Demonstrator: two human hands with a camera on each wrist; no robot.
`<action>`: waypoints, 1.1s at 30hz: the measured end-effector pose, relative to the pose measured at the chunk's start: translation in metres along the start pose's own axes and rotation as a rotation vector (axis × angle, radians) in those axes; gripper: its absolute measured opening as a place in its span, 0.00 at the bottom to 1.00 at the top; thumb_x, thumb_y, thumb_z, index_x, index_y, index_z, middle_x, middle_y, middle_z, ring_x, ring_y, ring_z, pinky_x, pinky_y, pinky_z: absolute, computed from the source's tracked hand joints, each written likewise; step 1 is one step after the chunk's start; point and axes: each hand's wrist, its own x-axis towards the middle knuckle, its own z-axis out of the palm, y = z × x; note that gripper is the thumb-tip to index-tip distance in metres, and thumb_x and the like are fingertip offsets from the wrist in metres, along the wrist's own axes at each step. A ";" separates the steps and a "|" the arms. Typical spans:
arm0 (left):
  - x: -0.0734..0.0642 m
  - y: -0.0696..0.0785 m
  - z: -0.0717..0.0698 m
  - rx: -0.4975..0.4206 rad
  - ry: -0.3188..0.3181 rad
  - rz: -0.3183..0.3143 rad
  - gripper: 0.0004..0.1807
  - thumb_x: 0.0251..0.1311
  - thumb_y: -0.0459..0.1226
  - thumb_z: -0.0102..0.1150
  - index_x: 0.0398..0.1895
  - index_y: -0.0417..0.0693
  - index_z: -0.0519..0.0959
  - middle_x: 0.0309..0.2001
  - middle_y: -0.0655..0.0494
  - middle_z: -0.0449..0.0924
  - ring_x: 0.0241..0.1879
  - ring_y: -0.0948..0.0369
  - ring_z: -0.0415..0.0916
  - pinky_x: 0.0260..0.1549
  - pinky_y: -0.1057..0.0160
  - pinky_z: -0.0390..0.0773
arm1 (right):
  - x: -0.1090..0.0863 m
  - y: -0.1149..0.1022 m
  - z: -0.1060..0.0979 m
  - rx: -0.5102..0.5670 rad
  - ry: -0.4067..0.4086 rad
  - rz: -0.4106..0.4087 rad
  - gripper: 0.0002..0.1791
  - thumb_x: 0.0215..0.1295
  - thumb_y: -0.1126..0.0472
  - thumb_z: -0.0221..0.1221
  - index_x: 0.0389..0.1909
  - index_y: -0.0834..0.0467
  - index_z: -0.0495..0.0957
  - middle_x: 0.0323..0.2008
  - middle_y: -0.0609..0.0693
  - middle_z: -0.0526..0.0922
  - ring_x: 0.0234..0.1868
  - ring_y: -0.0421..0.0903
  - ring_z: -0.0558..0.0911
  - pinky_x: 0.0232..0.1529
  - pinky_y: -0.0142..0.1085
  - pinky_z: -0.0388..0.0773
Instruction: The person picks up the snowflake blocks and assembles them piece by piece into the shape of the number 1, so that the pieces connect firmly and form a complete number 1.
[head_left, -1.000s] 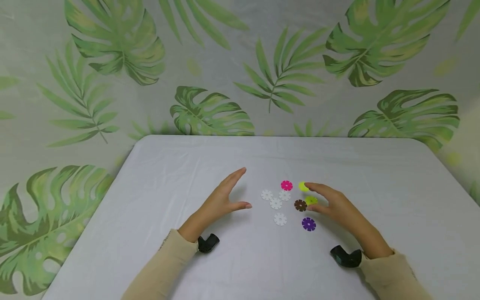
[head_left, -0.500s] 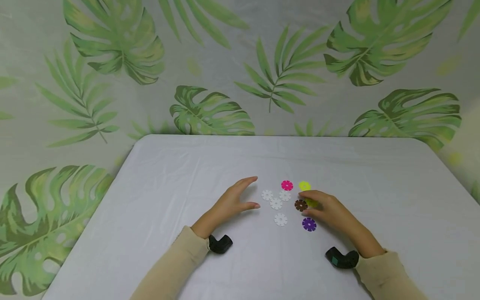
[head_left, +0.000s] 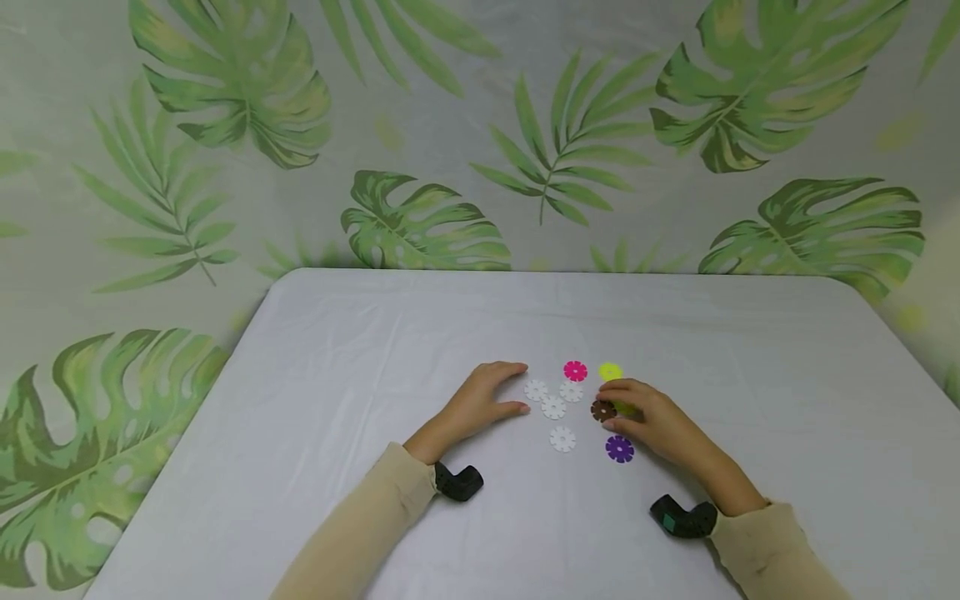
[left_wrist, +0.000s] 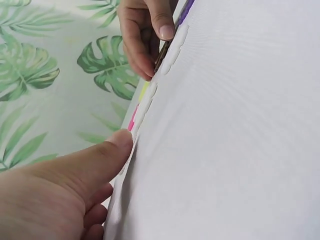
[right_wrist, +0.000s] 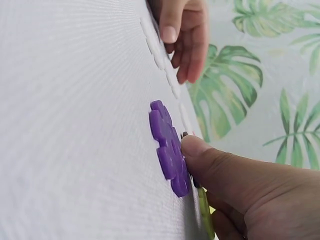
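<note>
Brown disc (head_left: 603, 411), on the white table (head_left: 375, 350) near the purple disc (head_left: 619, 449): looks light, stiff, probably slick, so the notched rim's the place. And the right hand (head_left: 654, 417) pinches it there; the left hand (head_left: 477, 402) is spread beside white discs (head_left: 553, 407).

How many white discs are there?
4: one white disc by the left hand, another below the pink disc, a third between those two, a fourth left of the purple disc. The right hand could hide more.
</note>
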 end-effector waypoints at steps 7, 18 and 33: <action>0.010 0.003 0.008 0.114 0.042 0.010 0.25 0.50 0.47 0.64 0.52 0.49 0.75 0.50 0.55 0.71 0.50 0.57 0.66 0.50 0.60 0.64 | 0.000 0.000 0.002 0.005 0.043 -0.024 0.21 0.50 0.63 0.66 0.47 0.62 0.75 0.50 0.57 0.72 0.54 0.58 0.69 0.52 0.52 0.65; 0.016 0.012 0.010 0.245 0.068 -0.020 0.17 0.51 0.47 0.64 0.41 0.49 0.78 0.44 0.55 0.73 0.43 0.58 0.68 0.43 0.60 0.67 | 0.001 -0.005 0.000 -0.014 0.148 0.005 0.20 0.51 0.64 0.65 0.46 0.62 0.73 0.41 0.52 0.79 0.43 0.48 0.77 0.47 0.45 0.71; 0.018 0.028 -0.008 -0.114 0.196 -0.067 0.17 0.51 0.42 0.65 0.41 0.44 0.76 0.33 0.59 0.76 0.33 0.65 0.71 0.34 0.69 0.71 | 0.010 -0.022 -0.021 0.082 0.296 -0.105 0.19 0.55 0.71 0.59 0.50 0.60 0.73 0.41 0.51 0.80 0.41 0.46 0.78 0.43 0.23 0.71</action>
